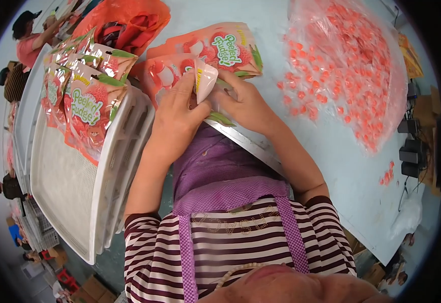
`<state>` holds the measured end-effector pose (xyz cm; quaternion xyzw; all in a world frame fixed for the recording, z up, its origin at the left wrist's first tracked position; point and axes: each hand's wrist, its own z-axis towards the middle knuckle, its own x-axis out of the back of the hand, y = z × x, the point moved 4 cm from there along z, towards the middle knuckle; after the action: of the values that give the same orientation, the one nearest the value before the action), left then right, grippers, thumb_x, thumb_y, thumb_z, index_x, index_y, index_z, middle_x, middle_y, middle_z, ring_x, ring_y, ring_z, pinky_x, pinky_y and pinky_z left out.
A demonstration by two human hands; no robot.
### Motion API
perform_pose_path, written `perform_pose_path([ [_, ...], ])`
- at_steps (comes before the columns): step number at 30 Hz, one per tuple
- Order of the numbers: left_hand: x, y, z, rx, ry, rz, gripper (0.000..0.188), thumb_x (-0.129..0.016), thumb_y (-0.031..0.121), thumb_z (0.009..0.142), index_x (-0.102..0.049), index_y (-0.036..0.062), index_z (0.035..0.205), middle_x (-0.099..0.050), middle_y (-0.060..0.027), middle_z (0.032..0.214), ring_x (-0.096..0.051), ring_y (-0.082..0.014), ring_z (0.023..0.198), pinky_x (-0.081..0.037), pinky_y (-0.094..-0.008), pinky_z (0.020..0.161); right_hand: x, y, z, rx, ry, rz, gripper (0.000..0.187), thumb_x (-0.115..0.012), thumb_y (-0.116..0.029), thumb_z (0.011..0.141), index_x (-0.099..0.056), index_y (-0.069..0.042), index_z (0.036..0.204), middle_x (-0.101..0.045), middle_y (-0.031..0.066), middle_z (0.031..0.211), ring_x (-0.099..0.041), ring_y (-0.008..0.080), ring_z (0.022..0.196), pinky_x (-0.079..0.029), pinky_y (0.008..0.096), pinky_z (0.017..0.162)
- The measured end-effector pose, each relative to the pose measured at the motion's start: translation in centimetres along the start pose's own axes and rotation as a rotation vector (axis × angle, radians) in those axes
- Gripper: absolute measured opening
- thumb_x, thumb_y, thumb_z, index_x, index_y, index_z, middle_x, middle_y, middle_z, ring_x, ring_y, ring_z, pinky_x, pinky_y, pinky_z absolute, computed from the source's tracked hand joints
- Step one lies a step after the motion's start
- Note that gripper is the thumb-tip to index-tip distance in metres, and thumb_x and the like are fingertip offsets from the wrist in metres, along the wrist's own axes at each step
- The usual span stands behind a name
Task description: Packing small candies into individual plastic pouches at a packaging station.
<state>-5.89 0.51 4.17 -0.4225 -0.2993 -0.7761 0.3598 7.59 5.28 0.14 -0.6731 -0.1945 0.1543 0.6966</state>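
Note:
At the table's near edge, a pink candy pouch (pixel 161 74) with lychee pictures lies between my two hands. My left hand (pixel 175 118) is closed on its top end, thumb and fingers around a folded-up pale corner. From the other side my right hand (pixel 249 105) grips the same end, its fingers partly hidden behind the raised flap. Just beyond lies a flat stack of similar pouches (pixel 205 38), partly covered by the held one. To the right, a large clear plastic bag (pixel 382 96) spills many small wrapped red candies (pixel 326 65) onto the table.
Stacked white trays (pixel 61 177) stand at my left, with several plump pouches (pixel 86 108) on top. Behind them sits a red plastic bag (pixel 124 20). A few loose candies (pixel 387 174) lie on the pale table (pixel 331 166) at right. Another person (pixel 31 43) works at the far left.

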Motion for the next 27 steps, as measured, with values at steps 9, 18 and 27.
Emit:
perform_pose_path([
  [9,2.6,1.3,0.4,-0.063,-0.101,0.094,0.014,-0.065,0.011,0.072,-0.056,0.0037,0.080,-0.037,-0.0207,0.139,-0.036,-0.0385,0.129,-0.037,-0.0474,0.095,1.8,0.1,0.6,0.030,-0.092,0.061,0.047,-0.052,0.013,0.074,-0.058,-0.002,0.118,-0.061,0.0106,0.111,-0.057,0.0162,0.106,-0.046,0.0283,0.089],
  [18,-1.3,-0.7,1.5,-0.014,0.044,-0.238,0.030,-0.061,-0.002,0.073,-0.059,0.0002,0.103,-0.052,-0.0189,0.125,-0.049,-0.0370,0.117,-0.037,-0.0450,0.098,3.4,0.6,1.1,0.143,-0.022,-0.288,0.035,-0.057,-0.002,0.082,-0.058,-0.002,0.117,-0.064,0.0093,0.104,-0.060,0.0133,0.093,-0.048,0.0257,0.077],
  [27,-11.5,-3.3,3.3,0.104,0.178,-0.454,0.013,-0.058,0.009,0.084,-0.056,-0.0001,0.094,-0.059,-0.0180,0.095,-0.054,-0.0399,0.092,-0.037,-0.0470,0.098,14.0,-1.3,-8.1,0.109,0.583,-0.712,0.025,-0.066,-0.012,0.080,-0.062,-0.004,0.104,-0.062,0.0068,0.094,-0.057,0.0156,0.082,-0.048,0.0255,0.071],
])
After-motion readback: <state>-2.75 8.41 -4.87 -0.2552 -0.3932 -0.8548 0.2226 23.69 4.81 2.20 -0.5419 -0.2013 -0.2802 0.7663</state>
